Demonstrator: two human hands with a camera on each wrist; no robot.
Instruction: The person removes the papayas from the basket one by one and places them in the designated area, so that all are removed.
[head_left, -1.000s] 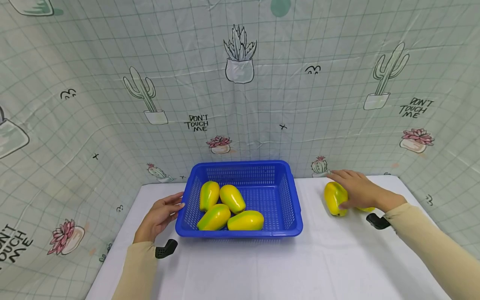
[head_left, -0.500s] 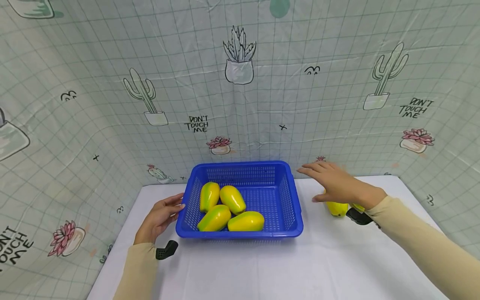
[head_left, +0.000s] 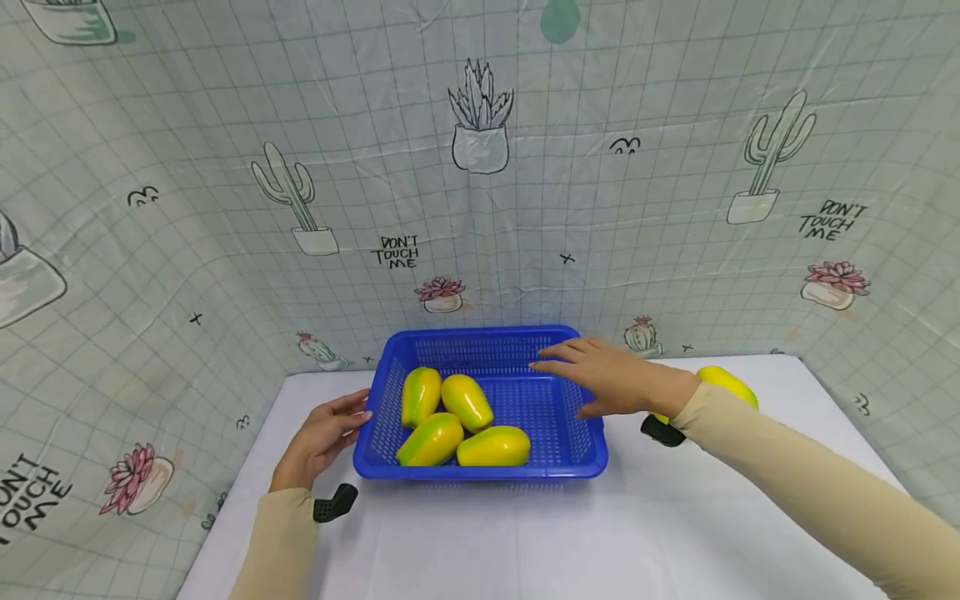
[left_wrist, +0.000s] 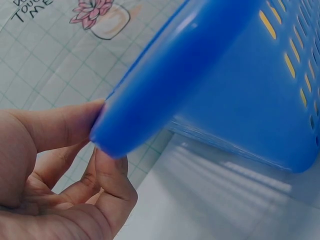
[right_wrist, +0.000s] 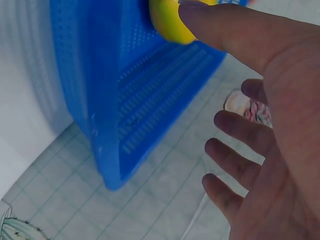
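Hovering flat with spread fingers, the right hand (head_left: 611, 385) holds nothing above the blue basket's (head_left: 480, 335) right rim. Four mangoes (head_left: 492, 446) lie at its 9 o'clock, with bare floor between. Another mango (head_left: 726, 383) lies outside at 3 o'clock. Only the left wrist view shows the left hand (left_wrist: 60, 175) pinching the rim.
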